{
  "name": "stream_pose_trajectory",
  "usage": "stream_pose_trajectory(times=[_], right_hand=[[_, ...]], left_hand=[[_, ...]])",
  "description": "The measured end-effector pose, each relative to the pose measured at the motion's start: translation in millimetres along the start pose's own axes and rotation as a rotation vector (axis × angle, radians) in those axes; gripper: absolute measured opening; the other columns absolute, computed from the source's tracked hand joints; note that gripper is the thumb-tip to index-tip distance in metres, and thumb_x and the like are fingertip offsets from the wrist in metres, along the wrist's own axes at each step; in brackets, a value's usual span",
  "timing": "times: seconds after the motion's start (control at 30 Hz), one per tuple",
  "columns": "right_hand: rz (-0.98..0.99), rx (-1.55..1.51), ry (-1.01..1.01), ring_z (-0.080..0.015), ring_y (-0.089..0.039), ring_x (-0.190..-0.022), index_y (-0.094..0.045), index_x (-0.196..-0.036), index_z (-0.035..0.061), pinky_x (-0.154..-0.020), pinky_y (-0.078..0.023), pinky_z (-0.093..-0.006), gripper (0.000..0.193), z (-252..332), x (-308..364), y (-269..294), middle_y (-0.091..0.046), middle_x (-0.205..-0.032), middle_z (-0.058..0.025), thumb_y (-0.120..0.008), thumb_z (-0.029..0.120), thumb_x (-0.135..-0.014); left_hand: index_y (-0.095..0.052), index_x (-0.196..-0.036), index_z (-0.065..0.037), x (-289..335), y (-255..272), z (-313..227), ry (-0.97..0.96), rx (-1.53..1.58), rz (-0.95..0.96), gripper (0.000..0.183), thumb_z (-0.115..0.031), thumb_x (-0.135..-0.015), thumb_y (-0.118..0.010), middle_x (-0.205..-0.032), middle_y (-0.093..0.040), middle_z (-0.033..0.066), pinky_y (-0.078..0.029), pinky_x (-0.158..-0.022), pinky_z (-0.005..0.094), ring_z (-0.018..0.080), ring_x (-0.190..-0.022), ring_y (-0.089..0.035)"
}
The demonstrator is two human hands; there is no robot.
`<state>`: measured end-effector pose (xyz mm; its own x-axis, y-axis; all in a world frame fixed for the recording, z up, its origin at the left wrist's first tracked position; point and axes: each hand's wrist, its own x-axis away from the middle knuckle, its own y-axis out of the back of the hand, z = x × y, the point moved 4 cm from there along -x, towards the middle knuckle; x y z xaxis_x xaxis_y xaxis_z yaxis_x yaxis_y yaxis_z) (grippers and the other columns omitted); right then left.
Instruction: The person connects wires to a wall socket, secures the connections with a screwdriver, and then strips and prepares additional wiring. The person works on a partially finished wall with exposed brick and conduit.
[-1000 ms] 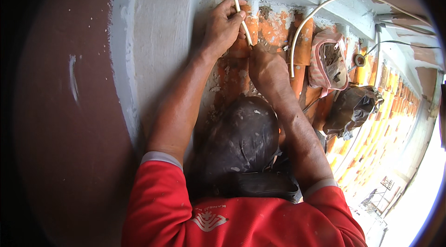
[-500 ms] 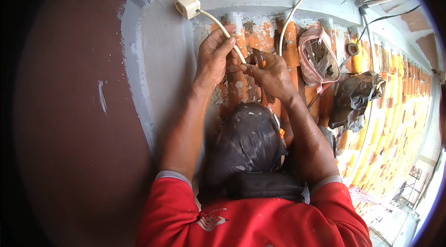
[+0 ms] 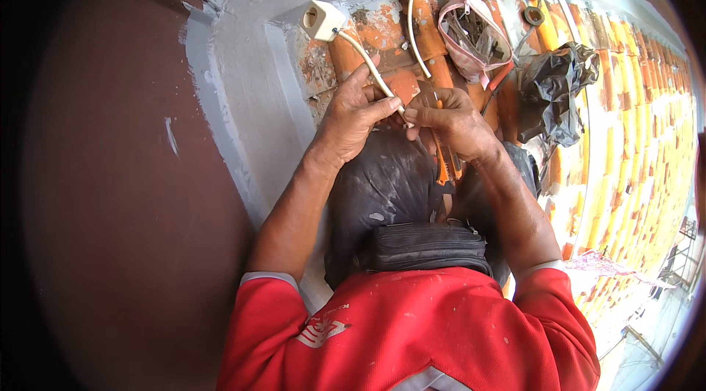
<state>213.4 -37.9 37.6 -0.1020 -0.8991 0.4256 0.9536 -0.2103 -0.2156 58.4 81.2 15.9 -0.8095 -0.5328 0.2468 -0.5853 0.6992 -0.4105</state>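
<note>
Between the thumb and fingers of my left hand [image 3: 357,120] is a white cable [image 3: 365,59]. It runs up to a cream-white box-shaped socket [image 3: 322,20]. The cable's lower end sticks out past my left thumb, where the fingertips of my right hand [image 3: 454,125] meet it. My right hand also grips an orange utility knife [image 3: 443,162], its handle pointing down toward my lap. Just above the right hand, a second white cable [image 3: 412,20] hangs down and ends over the roof tiles. My fingers partly hide the knife's blade and the cable end.
Orange roof tiles [image 3: 614,148] stretch away to the right. On them lie an open pink pouch [image 3: 476,60] with small items, a crumpled black plastic bag [image 3: 555,97] and a tape roll [image 3: 534,16]. A brown wall [image 3: 125,192] rises at left. A black waist bag [image 3: 430,248] rests against me.
Both hands have come lower, closer to my lap, with the socket's cable and knife. The cable's lower end now shows between them. The hanging cable's end now shows above my right hand.
</note>
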Motion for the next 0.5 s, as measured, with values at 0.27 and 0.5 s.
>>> stream_pose_trajectory(times=[0.27,0.5], right_hand=[[-0.051,-0.214,-0.005,-0.0161,-0.063,-0.049,-0.075,-0.103,-0.0017,-0.046,-0.049,-0.0261,0.018,-30.4,17.1,8.8,-0.075,-0.079,-0.0125,-0.073,0.016,-0.103],[-0.129,0.06,0.002,-0.0127,-0.064,-0.057,-0.074,-0.106,-0.0016,-0.053,-0.051,-0.0282,0.024,-3.6,41.4,14.5,-0.075,-0.082,-0.0068,-0.074,0.022,-0.106]], left_hand=[[-0.019,-0.173,0.007,15.6,-19.1,9.5,0.035,-0.001,0.131,0.085,0.001,-0.104,-0.068,-0.119,-0.074,0.0148,-0.061,-0.09,0.0361,0.0196,-0.107,-0.073],[-0.067,-0.12,0.003,22.4,-44.2,21.8,0.119,-0.034,-0.033,0.023,-0.017,-0.109,-0.067,-0.105,-0.077,0.0131,-0.062,-0.074,0.0307,0.018,-0.092,-0.076]])
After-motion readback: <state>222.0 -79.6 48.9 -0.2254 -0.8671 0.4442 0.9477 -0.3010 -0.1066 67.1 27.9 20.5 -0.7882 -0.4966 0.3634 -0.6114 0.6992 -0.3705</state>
